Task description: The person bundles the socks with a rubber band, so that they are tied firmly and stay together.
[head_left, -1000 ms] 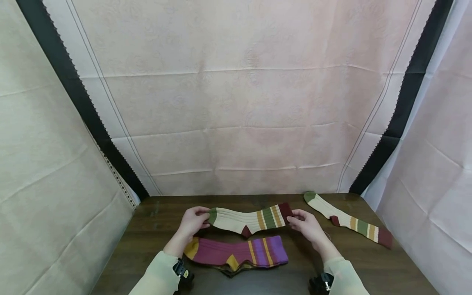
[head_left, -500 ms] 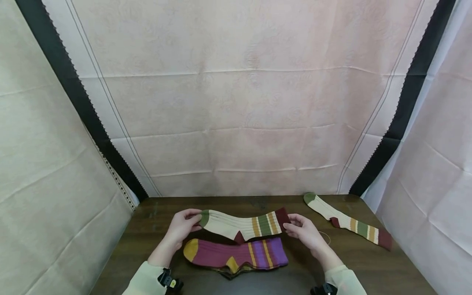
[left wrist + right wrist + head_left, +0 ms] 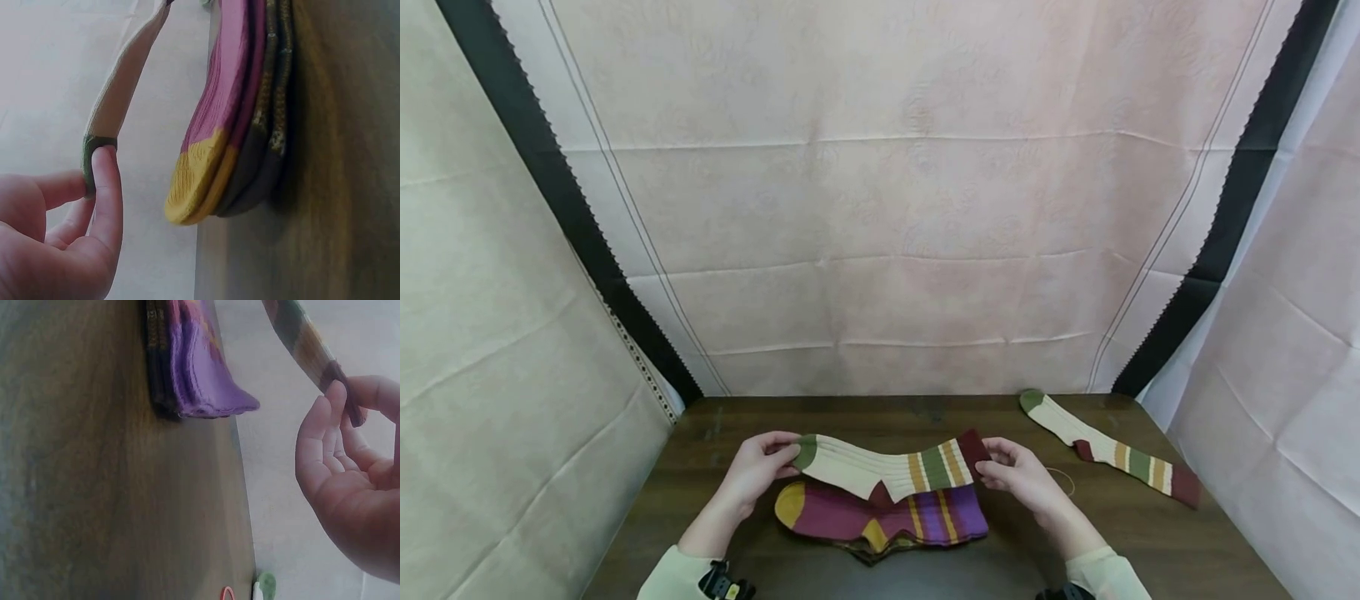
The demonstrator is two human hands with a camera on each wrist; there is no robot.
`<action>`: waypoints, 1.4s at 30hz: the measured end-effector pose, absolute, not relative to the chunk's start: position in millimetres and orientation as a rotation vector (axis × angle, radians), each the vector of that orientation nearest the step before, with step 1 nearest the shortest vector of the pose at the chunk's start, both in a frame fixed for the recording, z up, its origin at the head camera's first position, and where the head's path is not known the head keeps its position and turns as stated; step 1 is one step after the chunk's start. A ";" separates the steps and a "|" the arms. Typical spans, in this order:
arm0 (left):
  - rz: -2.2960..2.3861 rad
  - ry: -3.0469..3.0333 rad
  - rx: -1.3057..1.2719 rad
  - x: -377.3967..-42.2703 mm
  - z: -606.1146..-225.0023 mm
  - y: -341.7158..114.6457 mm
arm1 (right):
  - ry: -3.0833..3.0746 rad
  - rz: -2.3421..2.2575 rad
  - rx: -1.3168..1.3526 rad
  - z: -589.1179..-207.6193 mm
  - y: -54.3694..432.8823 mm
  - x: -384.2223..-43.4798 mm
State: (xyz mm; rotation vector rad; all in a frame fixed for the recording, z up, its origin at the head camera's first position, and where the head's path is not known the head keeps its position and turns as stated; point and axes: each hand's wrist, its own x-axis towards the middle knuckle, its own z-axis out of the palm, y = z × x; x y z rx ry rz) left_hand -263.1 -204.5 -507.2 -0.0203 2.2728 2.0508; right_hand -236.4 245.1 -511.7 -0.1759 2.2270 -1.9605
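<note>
A cream sock [image 3: 857,468] with a green toe, burgundy heel and cuff, and green and mustard stripes stretches between both hands above the tabletop. My left hand [image 3: 752,471] pinches its toe; in the left wrist view, thumb and fingers [image 3: 107,187] meet on the green tip. At the burgundy cuff, my right hand [image 3: 1018,475] pinches the other end, as the right wrist view also shows. Below and nearer me lies a stack of socks, topped by a purple sock [image 3: 842,512] with yellow toe and heel. Darker socks [image 3: 250,169] show beneath it.
Another cream sock [image 3: 1097,446] of the same pattern lies slantwise at the right of the brown table [image 3: 1120,542]. A thin loop [image 3: 1072,486] lies beside my right hand. Pale fabric walls [image 3: 910,250] enclose the back and sides.
Both hands have brought the cream sock nearer me and leftward; it now overlaps the upper edge of the purple sock in the head view. The stack and the far-right sock stay put.
</note>
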 end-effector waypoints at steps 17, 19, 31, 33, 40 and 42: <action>1.990 2.208 0.050 -245.2 -511.0 -215.2 | 2.151 -1.884 -0.257 -513.8 248.9 -223.9; 1.981 2.209 0.052 -244.3 -510.7 -215.8 | 2.147 -1.875 -0.271 -513.7 248.8 -223.0; 1.980 2.197 0.055 -233.4 -513.9 -220.2 | 2.096 -1.845 -0.319 -519.0 246.8 -217.3; 1.981 2.192 0.047 -232.0 -516.8 -221.6 | 2.095 -1.838 -0.319 -521.3 246.8 -216.6; 1.974 2.184 0.054 -228.7 -527.5 -225.9 | 2.133 -1.784 -0.288 -529.4 245.3 -216.3; 1.961 2.183 0.069 -227.2 -529.4 -226.8 | 2.141 -1.762 -0.291 -532.1 244.5 -216.5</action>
